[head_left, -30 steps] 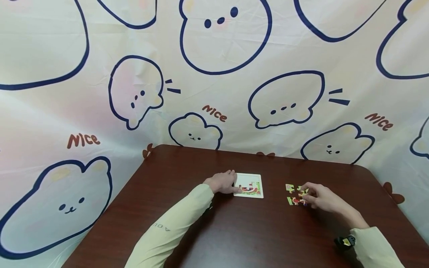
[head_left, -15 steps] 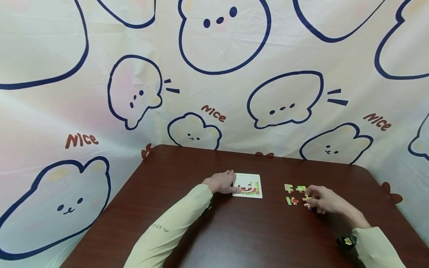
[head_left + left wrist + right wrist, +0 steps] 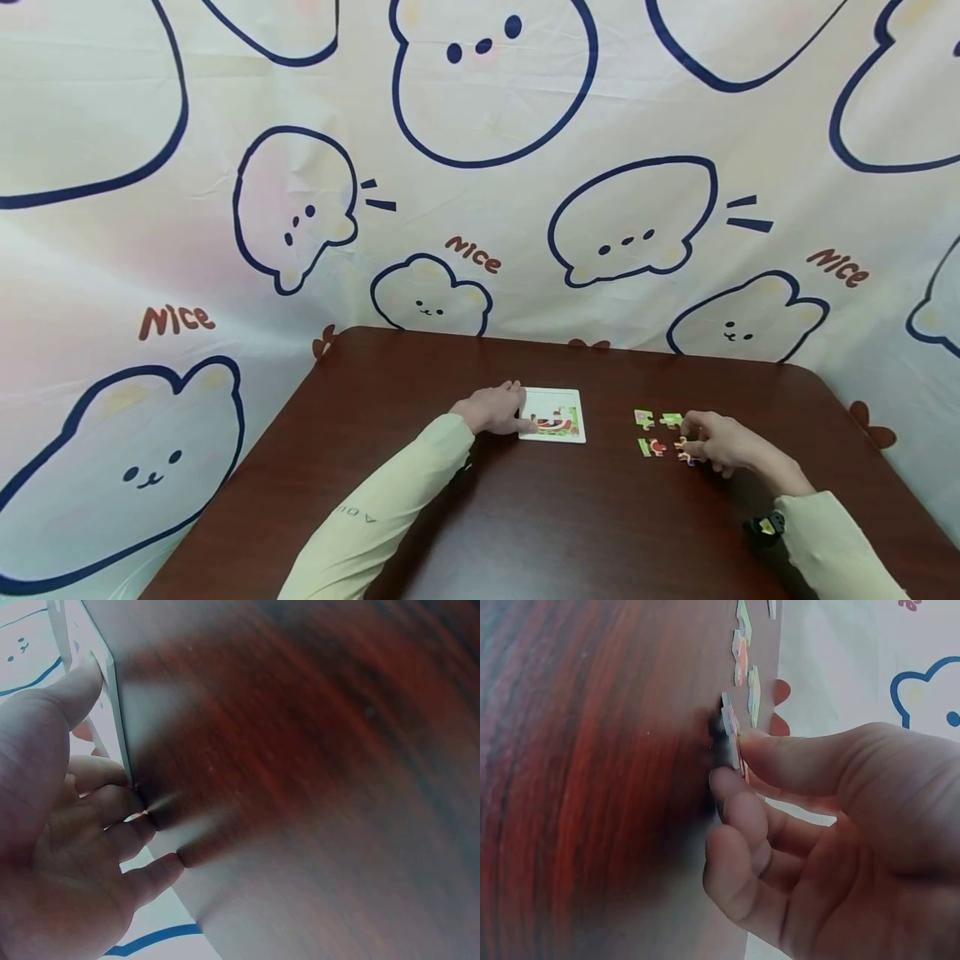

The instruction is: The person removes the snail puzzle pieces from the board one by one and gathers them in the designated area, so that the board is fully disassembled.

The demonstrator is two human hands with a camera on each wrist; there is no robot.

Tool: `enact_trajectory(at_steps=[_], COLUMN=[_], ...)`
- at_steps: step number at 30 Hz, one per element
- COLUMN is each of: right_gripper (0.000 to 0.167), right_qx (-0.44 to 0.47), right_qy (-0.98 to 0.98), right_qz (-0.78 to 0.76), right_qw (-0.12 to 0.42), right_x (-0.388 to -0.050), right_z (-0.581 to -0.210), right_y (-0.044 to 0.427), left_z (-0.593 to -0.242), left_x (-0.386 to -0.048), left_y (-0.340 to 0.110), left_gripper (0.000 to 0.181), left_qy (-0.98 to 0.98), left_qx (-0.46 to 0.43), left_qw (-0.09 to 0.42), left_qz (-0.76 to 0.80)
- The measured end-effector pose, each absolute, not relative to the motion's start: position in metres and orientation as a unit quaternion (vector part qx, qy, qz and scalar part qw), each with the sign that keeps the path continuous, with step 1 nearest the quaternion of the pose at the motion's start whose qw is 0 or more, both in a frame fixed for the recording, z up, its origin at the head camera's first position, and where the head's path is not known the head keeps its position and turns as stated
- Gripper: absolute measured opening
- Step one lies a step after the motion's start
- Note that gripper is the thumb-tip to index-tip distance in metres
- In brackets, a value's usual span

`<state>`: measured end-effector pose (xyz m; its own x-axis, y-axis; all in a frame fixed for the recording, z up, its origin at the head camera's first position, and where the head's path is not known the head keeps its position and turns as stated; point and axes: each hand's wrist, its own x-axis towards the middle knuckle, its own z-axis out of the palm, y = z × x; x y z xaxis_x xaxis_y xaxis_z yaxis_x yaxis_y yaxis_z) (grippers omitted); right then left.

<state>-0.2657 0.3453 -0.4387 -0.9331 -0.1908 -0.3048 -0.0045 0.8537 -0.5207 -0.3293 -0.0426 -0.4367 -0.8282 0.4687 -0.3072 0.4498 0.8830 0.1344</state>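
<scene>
A white puzzle board (image 3: 551,400) lies flat on the table, its lower part covered by a colourful picture. My left hand (image 3: 491,408) holds its left edge: the thumb presses on top, and the other fingers reach the edge and tabletop in the left wrist view. To the right, my right hand (image 3: 720,442) pinches a small puzzle piece (image 3: 733,735) at the table surface. The thumb is on its upper face; the fingers partly hide it. Beside that hand lie loose puzzle pieces: a green one (image 3: 644,419), another green one (image 3: 671,421) and a green and red one (image 3: 651,447).
The dark brown wooden table (image 3: 525,525) ends at a cloth backdrop (image 3: 480,200) with cartoon animals. Bare tabletop separates the board from the loose pieces. A dark strap with a yellow mark (image 3: 767,527) sits at the right wrist.
My right hand has shifted slightly right with its puzzle piece, opening a gap from the green and red piece. The left hand stays on the board.
</scene>
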Motion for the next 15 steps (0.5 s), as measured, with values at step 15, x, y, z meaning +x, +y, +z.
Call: enact_trajectory(at_steps=[15], right_gripper=[0.015], right_qx=[-0.056], right_qy=[0.960], right_qz=[-0.234], right_qw=[0.144], right_x=[-0.2668], right_z=[-0.4384], right_y=[0.3382], left_z=[-0.4328], left_x=[-0.3286], left_y=[-0.0409], left_gripper=[0.082], left_qy=[0.955], left_qx=[0.242], left_qw=[0.169], left_qz=[0.021])
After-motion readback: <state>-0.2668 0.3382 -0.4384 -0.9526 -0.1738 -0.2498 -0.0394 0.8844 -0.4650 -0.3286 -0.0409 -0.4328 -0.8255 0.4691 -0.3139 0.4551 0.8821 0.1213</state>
